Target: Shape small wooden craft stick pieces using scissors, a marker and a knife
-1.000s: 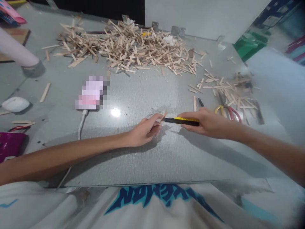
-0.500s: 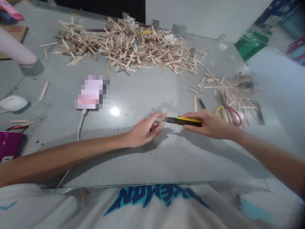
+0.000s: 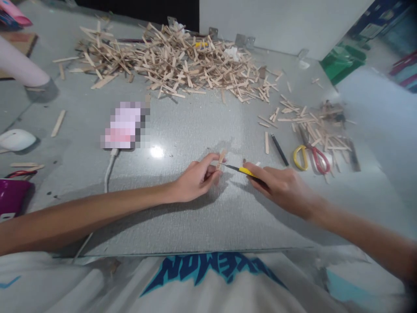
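Observation:
Between the thumb and fingers of my left hand [image 3: 198, 178] is a short wooden stick [image 3: 222, 157], tilted upward over the table. My right hand [image 3: 283, 187] is wrapped round a yellow and black utility knife [image 3: 246, 171]. The knife's blade points left and its tip is at the stick; whether it cuts into the wood is too small to tell. Right of the hands lie a black pen [image 3: 279, 149], a loose wooden stick [image 3: 266, 143] and scissors with yellow and red handles [image 3: 321, 161].
A large heap of wooden sticks [image 3: 189, 65] spreads along the back, and a smaller pile [image 3: 322, 126] lies at the right. A blurred-out device [image 3: 124, 126] with a white cable [image 3: 110, 167] is left of centre. A white mouse [image 3: 18, 140] and a purple object [image 3: 14, 195] sit far left.
My right hand has moved slightly down and turned, so the knife now slants down to the right and more of the pen shows. My left hand has hardly moved.

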Action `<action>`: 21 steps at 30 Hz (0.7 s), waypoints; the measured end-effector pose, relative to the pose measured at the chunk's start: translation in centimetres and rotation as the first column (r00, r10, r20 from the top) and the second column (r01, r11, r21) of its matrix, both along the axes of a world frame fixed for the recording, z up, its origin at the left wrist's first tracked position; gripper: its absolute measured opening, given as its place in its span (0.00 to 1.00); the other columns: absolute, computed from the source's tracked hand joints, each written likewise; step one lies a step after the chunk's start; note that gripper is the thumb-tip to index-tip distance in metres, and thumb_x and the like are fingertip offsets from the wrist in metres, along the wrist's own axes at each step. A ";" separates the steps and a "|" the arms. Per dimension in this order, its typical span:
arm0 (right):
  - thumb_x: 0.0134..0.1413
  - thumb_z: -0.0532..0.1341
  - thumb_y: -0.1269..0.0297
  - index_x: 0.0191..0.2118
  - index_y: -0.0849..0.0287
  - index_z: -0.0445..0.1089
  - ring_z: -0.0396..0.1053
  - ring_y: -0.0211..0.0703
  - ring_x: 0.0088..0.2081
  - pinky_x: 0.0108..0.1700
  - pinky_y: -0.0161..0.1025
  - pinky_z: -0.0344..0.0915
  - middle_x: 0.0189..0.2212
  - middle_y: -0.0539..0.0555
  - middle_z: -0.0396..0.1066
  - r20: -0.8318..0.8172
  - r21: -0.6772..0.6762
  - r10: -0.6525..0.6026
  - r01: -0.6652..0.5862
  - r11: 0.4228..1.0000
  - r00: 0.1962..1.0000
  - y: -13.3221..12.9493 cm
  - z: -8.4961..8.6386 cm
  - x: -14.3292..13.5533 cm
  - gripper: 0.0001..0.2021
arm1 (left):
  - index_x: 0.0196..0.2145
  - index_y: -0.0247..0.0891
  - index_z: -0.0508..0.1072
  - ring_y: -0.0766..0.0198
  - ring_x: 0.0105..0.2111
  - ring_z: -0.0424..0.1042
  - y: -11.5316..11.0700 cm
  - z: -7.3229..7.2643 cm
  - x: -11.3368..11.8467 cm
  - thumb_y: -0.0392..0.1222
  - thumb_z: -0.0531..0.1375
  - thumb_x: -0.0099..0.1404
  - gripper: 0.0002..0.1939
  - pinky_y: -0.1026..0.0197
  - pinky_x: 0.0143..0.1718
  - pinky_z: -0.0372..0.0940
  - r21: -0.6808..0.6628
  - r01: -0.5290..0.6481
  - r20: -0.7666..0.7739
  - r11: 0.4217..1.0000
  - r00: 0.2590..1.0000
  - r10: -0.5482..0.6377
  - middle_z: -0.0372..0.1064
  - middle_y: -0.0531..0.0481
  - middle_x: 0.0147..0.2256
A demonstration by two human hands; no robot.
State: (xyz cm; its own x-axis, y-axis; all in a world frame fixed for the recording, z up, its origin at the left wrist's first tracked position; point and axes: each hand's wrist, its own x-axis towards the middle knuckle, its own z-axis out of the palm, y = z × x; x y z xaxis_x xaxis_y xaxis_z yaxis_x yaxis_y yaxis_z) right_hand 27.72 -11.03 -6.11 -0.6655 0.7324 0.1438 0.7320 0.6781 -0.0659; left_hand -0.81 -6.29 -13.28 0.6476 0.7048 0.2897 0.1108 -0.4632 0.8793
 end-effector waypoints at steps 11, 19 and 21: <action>0.85 0.49 0.60 0.64 0.60 0.74 0.67 0.39 0.25 0.27 0.37 0.53 0.26 0.51 0.73 0.063 0.095 -0.039 0.033 0.995 0.997 -1.0 -0.5 -0.5 0.20 | 0.61 0.40 0.61 0.72 0.20 0.67 -0.1 -0.3 -0.1 0.44 0.54 0.84 0.13 0.71 0.22 0.58 -0.007 -0.006 0.008 1.000 1.000 0.006 0.74 0.58 0.28; 0.74 0.53 0.77 0.74 0.57 0.68 0.62 0.41 0.21 0.25 0.40 0.50 0.24 0.51 0.70 0.279 0.254 -0.125 0.052 0.966 0.952 -2.7 -0.5 -1.6 0.28 | 0.59 0.41 0.60 0.72 0.20 0.64 -0.3 -0.5 0.1 0.41 0.54 0.82 0.12 0.71 0.22 0.57 0.037 -0.039 -0.025 0.999 0.999 0.040 0.71 0.60 0.28; 0.74 0.54 0.77 0.75 0.55 0.67 0.61 0.40 0.21 0.24 0.39 0.48 0.22 0.50 0.67 0.279 0.274 -0.129 0.049 0.960 0.952 -2.7 -0.4 -2.1 0.29 | 0.58 0.42 0.60 0.72 0.20 0.64 -0.3 -0.4 0.2 0.41 0.54 0.81 0.11 0.70 0.23 0.58 0.012 -0.051 -0.040 0.999 0.998 0.051 0.70 0.60 0.28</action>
